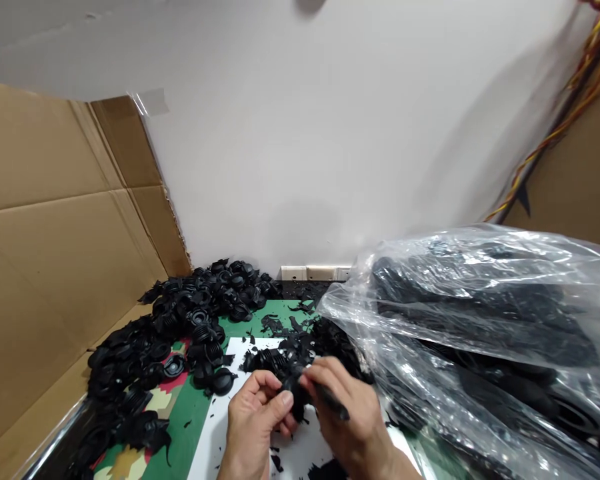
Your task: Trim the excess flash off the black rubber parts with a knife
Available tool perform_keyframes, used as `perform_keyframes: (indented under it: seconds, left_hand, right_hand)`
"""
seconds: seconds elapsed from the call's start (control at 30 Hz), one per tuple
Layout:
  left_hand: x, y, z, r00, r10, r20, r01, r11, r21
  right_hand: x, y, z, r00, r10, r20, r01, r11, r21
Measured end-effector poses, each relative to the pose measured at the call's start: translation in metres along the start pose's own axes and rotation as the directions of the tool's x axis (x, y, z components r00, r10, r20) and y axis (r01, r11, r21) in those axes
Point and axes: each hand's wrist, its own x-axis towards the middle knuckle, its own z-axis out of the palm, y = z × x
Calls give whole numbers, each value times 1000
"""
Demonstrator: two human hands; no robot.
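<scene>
My left hand [257, 420] is closed, its thumb and fingertips pinching a black rubber part [293, 388] above the white sheet [213, 427]. My right hand [347, 417] grips a slim black-handled tool [334, 403], whose handle end sticks out past the fingers. The tool's working end meets the rubber part between both hands and is too small and dark to make out. Black scraps [327, 470] lie on the sheet below the hands, and more trimmings [300, 347] are heaped just beyond them.
A large pile of black ribbed rubber parts [200, 317] spreads along the left, beside a cardboard wall [70, 200]. On the right bulges a clear plastic bag [460, 313] with black parts inside. Twisted wires [550, 133] hang at the upper right. Green tabletop [180, 427] shows between these.
</scene>
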Motion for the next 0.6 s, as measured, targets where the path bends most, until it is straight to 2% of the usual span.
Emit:
perform_keyframes:
  seconds: [0.1, 0.17, 0.2, 0.3, 0.4, 0.5, 0.6]
  left_hand:
    - [-5, 6, 1, 999, -23, -39, 22, 999, -37]
    - [-7, 10, 2, 998, -34, -59, 30, 997, -65]
    - [-7, 11, 2, 998, -39, -56, 35, 997, -72]
    - [-5, 11, 0, 998, -55, -27, 53, 995, -80]
    - [-1, 10, -4, 998, -58, -40, 55, 995, -88]
    - [1, 10, -4, 996, -56, -75, 50, 995, -84]
    - [1, 11, -3, 995, -40, -91, 34, 997, -68]
  right_hand:
    - [6, 25, -15, 979, 105, -174, -129, 982, -135]
    - [7, 35, -22, 962, 151, -228, -190, 969, -159]
    - [6, 36, -24, 957, 192, -219, -225, 965, -136]
    - [2, 28, -23, 913, 399, -85, -394, 916, 68]
    - [1, 14, -17, 827, 549, 121, -557, 769, 313]
    - [1, 2, -11, 790, 570, 224, -601, 650, 465]
    - [0, -5, -7, 787, 552, 276, -609, 622, 492]
